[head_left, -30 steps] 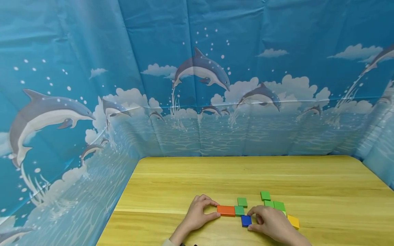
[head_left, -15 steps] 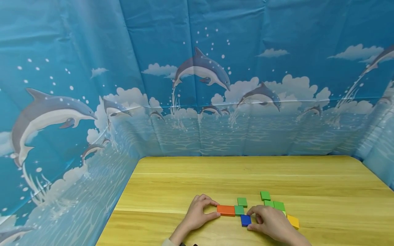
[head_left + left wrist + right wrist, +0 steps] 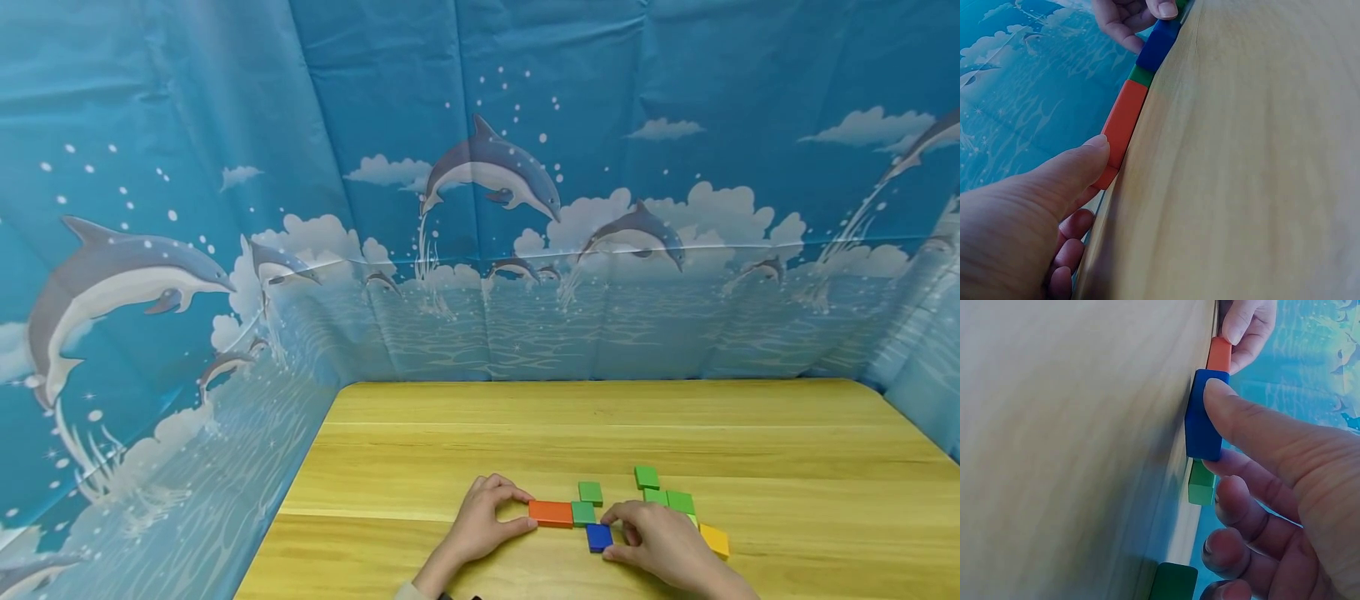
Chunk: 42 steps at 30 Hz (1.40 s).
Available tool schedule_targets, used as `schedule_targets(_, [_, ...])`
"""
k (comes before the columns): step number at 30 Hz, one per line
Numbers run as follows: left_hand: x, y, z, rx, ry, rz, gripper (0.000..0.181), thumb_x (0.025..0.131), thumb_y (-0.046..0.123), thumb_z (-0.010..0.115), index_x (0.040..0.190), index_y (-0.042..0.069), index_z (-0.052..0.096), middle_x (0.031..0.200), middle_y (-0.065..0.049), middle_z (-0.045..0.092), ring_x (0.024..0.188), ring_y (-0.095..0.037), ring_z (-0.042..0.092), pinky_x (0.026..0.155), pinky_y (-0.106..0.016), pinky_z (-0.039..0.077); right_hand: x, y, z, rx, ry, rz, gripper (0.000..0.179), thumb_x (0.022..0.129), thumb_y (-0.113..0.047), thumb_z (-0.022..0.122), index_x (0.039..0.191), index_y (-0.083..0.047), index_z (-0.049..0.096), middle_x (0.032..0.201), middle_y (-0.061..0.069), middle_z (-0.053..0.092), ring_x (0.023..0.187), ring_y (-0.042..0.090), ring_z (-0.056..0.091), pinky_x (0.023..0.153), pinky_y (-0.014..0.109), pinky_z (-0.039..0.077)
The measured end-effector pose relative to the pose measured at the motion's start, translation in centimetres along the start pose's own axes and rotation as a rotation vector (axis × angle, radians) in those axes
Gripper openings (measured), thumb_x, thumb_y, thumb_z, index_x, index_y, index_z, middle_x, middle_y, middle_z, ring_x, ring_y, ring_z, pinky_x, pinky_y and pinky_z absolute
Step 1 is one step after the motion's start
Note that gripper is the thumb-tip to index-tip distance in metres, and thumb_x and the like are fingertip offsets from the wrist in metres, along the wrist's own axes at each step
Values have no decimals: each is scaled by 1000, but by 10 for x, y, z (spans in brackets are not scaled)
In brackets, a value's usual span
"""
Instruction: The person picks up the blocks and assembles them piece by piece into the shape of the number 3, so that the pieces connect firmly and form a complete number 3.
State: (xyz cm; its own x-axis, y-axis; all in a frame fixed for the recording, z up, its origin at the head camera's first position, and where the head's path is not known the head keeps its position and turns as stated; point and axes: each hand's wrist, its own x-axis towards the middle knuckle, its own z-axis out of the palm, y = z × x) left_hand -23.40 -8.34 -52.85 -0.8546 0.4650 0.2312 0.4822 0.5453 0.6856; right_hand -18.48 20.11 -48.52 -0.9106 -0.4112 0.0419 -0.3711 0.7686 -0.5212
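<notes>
An orange-red rectangular block (image 3: 551, 513) lies on the table, its left end pinched between the thumb and fingers of my left hand (image 3: 483, 521). In the left wrist view the thumb presses the near side of that block. A green square block (image 3: 583, 513) adjoins its right end. Just below and to the right sits a blue square block (image 3: 599, 538), pinched by my right hand (image 3: 660, 542). The right wrist view shows the thumb on the blue block (image 3: 1204, 419), with the other fingers curled behind it. Another green block (image 3: 590, 493) touches the first at its upper edge.
Beyond the right hand lie several green blocks (image 3: 680, 502) and a yellow block (image 3: 714, 541), partly covered by the hand. A wooden table (image 3: 600, 417) carries everything. A blue dolphin-print curtain (image 3: 480, 317) hangs along its back and left sides.
The right hand has nudged the blue block very slightly left, toward the green block's lower edge. The left hand and the orange-red block have stayed put.
</notes>
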Motion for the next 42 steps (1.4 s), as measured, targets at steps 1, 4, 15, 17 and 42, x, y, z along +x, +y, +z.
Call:
schedule_targets(1, [0,0,0,1,0,2,31,82,50,69,105,29,70,100,17,52,95,-7,42,83,-31,38,0,0,0,-2,0,0,36,76,-53,71,96,-23,68,60,-16,42,51,1,35,47,23,26])
schedule_targets(4, [0,-1,0,6,3,9,31,83,50,68,105,29,70,100,17,52,95,-7,42,83,-31,38,0,0,0,-8,4,-1,37,76,-54,71,96,-24,68,60,-16,42,50,1,35,47,23,26])
schedule_targets(15, [0,0,1,13,9,8,33,82,50,69,105,27,71,101,17,52,96,-8,43,84,-32,38,-3,-1,-4,14,1,9,42,76,-58,69,101,-24,68,60,-16,42,50,1,34,47,23,26])
schedule_targets(17, [0,0,1,13,9,10,33,82,50,69,105,27,71,101,17,52,97,-8,43,84,-32,38,-4,0,-4,-1,11,17,41,76,-58,69,100,-24,68,60,-16,42,50,1,34,47,22,26])
schedule_targets(42, [0,-2,1,-3,-7,7,32,83,51,67,106,29,70,101,16,52,95,-8,43,81,-31,39,-45,20,-25,-85,147,140,19,81,-43,72,89,-26,65,59,-16,39,48,1,33,45,22,28])
